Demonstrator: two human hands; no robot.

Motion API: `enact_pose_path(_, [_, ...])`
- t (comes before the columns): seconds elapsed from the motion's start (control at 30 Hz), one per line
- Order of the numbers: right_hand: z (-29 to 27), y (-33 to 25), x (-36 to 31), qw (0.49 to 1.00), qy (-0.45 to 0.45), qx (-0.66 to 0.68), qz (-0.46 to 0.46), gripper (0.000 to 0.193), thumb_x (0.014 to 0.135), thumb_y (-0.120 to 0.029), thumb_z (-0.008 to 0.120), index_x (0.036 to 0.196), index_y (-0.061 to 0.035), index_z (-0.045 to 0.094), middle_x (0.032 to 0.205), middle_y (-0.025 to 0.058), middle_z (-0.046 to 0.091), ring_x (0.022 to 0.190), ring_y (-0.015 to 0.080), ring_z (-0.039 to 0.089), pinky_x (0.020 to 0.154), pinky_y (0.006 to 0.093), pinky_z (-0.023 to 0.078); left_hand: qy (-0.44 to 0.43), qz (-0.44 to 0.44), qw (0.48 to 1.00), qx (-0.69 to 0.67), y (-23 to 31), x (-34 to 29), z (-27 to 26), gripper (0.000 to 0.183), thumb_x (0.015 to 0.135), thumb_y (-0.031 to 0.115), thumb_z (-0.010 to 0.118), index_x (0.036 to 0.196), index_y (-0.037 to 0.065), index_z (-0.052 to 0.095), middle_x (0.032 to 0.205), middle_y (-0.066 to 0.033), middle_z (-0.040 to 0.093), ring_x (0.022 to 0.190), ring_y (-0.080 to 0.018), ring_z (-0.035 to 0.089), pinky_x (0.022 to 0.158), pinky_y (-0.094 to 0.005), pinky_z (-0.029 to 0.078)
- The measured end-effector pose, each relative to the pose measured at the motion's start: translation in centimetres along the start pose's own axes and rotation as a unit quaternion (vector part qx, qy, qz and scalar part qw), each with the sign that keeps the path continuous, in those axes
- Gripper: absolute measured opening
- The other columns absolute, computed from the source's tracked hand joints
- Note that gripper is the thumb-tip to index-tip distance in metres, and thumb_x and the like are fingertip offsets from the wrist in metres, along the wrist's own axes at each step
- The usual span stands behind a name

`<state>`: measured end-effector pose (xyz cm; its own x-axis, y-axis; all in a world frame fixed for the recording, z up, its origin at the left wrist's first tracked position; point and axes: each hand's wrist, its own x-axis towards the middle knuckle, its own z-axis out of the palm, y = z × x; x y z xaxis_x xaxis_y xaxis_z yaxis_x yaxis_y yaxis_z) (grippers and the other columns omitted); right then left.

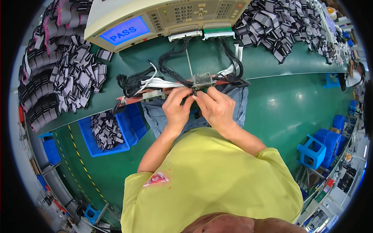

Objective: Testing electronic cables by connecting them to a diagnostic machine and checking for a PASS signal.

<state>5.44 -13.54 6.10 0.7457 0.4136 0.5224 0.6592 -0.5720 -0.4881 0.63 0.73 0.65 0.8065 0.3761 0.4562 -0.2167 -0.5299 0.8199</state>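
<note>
Both hands meet at the near edge of the green bench, against a clear test fixture block (202, 80). My left hand (178, 108) is closed, thumb and forefinger pinching a small black connector (195, 93) at the block's front. From the other side my right hand (216, 108) pinches the same piece, its fingertips touching the left ones. Fingers hide most of the connector. Black wire bundles (168, 64) and white wires (165, 82) run from the fixture to a beige cable tester (167, 19) with a lit blue screen.
Short grey ribbon cables with black connectors lie in a left heap (79, 75) and a right heap (272, 29). Rows of ribbon cables (40, 89) line the far left. A blue bin (134, 124) below holds more. Blue stools (311, 150) stand on the right.
</note>
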Motion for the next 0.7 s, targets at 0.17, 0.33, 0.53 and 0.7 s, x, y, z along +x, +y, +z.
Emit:
enact_pose_path(0.17, [0.13, 0.06, -0.08, 1.0, -0.002, 0.007, -0.001, 0.013, 0.086, -0.018, 0.083, 0.093, -0.0095, 0.076, 0.072, 0.0048, 0.051, 0.055, 0.024, 0.058, 0.049, 0.0379, 0.043, 0.003, -0.01, 1.0, -0.026, -0.11, -0.31, 0.07, 0.021, 0.08, -0.009, 0.081, 0.098, -0.003, 0.072, 0.099, -0.0119, 0.074, 0.083, -0.0211, 0.071, 0.073, -0.0295, 0.058])
enact_pose_path(0.33, [-0.14, -0.15, 0.09, 1.0, -0.011, 0.002, 0.011, 0.013, 0.085, -0.017, 0.083, 0.092, -0.0094, 0.075, 0.072, 0.0049, 0.051, 0.055, 0.0247, 0.058, 0.049, 0.0383, 0.043, 0.005, -0.028, 0.998, -0.049, 0.09, -0.26, 0.16, 0.019, 0.08, -0.009, 0.081, 0.096, -0.002, 0.073, 0.098, -0.0114, 0.074, 0.083, -0.0205, 0.071, 0.072, -0.029, 0.058])
enact_pose_path(0.53, [-0.1, -0.22, -0.01, 0.999, -0.026, -0.003, 0.025, 0.014, 0.084, -0.017, 0.084, 0.091, -0.0088, 0.075, 0.073, 0.0049, 0.051, 0.055, 0.0248, 0.057, 0.049, 0.0381, 0.043, 0.014, -0.028, 0.997, -0.075, 0.01, -0.21, 0.06, 0.022, 0.076, -0.008, 0.083, 0.095, 0.0, 0.073, 0.095, -0.0112, 0.074, 0.086, -0.0258, 0.072, 0.077, -0.0332, 0.057])
enact_pose_path(0.7, [0.08, -0.02, 0.01, 1.0, -0.022, 0.0, 0.018, 0.015, 0.082, -0.013, 0.087, 0.092, -0.0085, 0.076, 0.071, 0.0041, 0.052, 0.054, 0.0215, 0.054, 0.048, 0.0359, 0.042, 0.022, -0.017, 0.996, -0.081, -0.38, 0.04, 0.15, 0.021, 0.076, -0.006, 0.085, 0.093, 0.0, 0.074, 0.095, -0.0109, 0.074, 0.085, -0.0253, 0.073, 0.076, -0.0332, 0.058])
